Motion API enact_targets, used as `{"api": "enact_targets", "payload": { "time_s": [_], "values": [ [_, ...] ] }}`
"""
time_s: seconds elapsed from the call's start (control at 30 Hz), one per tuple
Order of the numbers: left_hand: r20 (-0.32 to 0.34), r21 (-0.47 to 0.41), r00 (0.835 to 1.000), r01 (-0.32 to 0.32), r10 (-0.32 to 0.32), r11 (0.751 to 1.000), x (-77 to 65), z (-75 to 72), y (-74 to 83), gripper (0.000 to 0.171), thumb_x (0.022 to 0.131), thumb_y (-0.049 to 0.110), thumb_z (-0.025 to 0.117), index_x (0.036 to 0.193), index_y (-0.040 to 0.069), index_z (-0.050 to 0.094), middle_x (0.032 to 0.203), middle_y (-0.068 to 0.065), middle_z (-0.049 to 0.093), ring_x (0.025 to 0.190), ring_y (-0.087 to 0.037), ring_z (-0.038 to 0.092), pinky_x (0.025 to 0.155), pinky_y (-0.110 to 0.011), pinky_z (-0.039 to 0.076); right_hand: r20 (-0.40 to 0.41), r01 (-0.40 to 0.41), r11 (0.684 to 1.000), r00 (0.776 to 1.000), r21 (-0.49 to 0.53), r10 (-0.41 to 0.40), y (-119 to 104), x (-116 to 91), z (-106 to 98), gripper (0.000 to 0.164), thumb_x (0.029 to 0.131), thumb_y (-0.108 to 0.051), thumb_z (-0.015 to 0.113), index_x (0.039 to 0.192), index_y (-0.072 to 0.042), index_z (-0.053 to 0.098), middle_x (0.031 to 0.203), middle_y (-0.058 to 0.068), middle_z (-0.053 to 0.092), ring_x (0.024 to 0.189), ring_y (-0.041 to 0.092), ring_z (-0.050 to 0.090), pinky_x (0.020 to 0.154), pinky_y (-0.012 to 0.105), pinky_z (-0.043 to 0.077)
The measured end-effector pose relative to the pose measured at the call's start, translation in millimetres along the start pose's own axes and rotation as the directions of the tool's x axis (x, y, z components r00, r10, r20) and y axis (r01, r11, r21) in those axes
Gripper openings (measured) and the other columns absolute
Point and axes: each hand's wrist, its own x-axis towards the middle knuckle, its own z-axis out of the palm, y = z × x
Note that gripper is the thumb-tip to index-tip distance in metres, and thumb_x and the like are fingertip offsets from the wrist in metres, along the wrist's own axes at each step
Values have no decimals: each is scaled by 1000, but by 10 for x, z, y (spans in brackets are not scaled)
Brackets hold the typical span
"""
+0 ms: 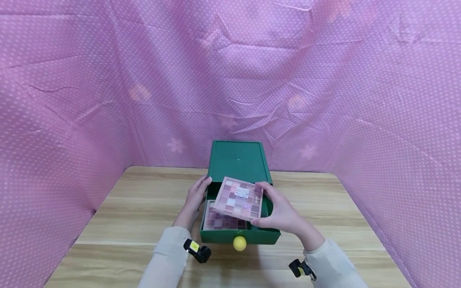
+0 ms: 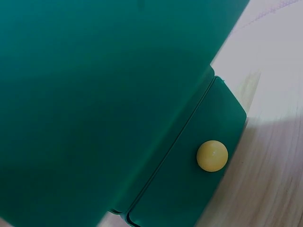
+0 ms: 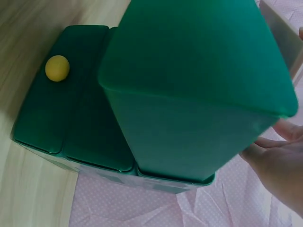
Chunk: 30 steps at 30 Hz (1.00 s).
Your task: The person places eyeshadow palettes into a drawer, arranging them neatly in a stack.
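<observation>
My right hand [image 1: 282,214] holds a pink eyeshadow palette [image 1: 233,202] by its right edge, thumb at the near corner and fingers at the far one. The palette tilts over the pulled-out top drawer [image 1: 216,237] of a green cabinet [image 1: 237,160]. Inside that drawer, on its left side, lies a second palette [image 1: 219,223], partly covered by the held one. My left hand [image 1: 195,199] rests along the left side of the cabinet, fingers extended near its front opening. In the right wrist view the held palette [image 3: 286,38] shows only an edge above the drawer.
A yellow ball knob [image 1: 239,243] sticks out of the drawer front. Below, a lower drawer [image 3: 85,47], pushed in, carries its own yellow knob [image 3: 57,68]. The cabinet stands on a wooden table [image 1: 144,208], close to pink dotted cloth [image 1: 180,100] behind and at both sides.
</observation>
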Motion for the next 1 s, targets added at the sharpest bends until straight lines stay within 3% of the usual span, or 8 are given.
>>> {"api": "enact_targets", "payload": {
  "time_s": [0.2,0.37,0.67,1.0],
  "values": [
    [-10,-5,1000,21,-21,1000,-7,12,22,65,89,49,54,143,17,37,148,-12,35,137,-34,32,111,-51,28,62,-5,1000,998,5,5,26,34,46,85,68,-22,80,138,-8,35,143,17,37,129,38,36,104,61,32],
    [-20,1,1000,19,-19,1000,-2,13,9,65,89,48,54,143,16,37,149,-13,34,137,-35,31,111,-51,27,102,-28,999,994,-29,31,21,61,92,86,66,-23,81,138,-10,35,139,10,42,124,30,41,102,58,37],
    [-11,-4,1000,7,-7,1000,9,4,-18,64,91,45,53,144,13,35,150,-14,31,139,-35,27,111,-53,26,163,-19,999,986,-49,27,40,111,162,81,68,-25,80,135,-10,38,134,8,46,120,28,43,99,56,41],
    [-19,8,1000,5,-4,1000,6,4,-16,64,90,48,52,143,15,37,149,-15,32,137,-36,30,111,-54,27,242,-44,999,969,-5,44,63,189,203,80,69,-23,79,136,-13,37,137,8,44,124,29,41,103,59,35]
  ]
}}
